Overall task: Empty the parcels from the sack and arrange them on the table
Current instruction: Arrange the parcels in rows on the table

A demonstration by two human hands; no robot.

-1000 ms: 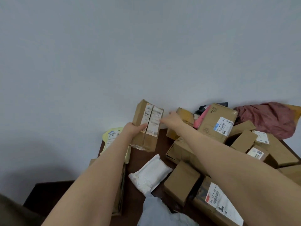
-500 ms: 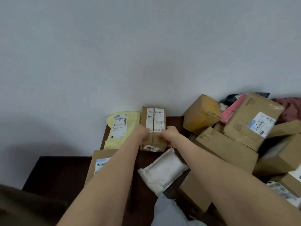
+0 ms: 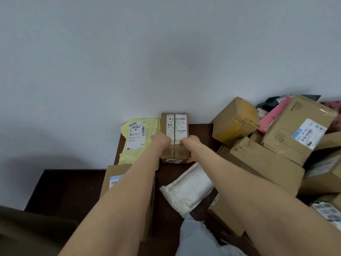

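Head view: a small cardboard box (image 3: 175,137) with a white barcode label slit along its taped seam lies flat on the dark brown desk (image 3: 201,132), its far end at the pale wall (image 3: 166,52). The left hand (image 3: 162,140) grips it from nine o'clock, fingers curled round the left edge over the label's near corner. The right hand (image 3: 190,145) grips it from three o'clock, fingers bent onto the top and the thumb reaching down to the near right corner. A yellow mailer (image 3: 136,139) with a white label lies at nine o'clock of the box, touching its side. At seven o'clock a flat cardboard box (image 3: 114,174) with a blue-edged label is partly hidden under the left forearm. At five o'clock a white padded pouch (image 3: 190,187) lies slantwise on the desk between the two forearms, and below it, at the picture's bottom edge, is a pale grey plastic bag (image 3: 199,237). From two to four o'clock cardboard boxes are heaped: a box wrapped in yellow tape (image 3: 234,121) tilted against the wall, a long plain box (image 3: 265,163) beneath it, and a large box with a blue and white label (image 3: 299,130) leaning on top, with a pink parcel (image 3: 273,115) wedged behind it
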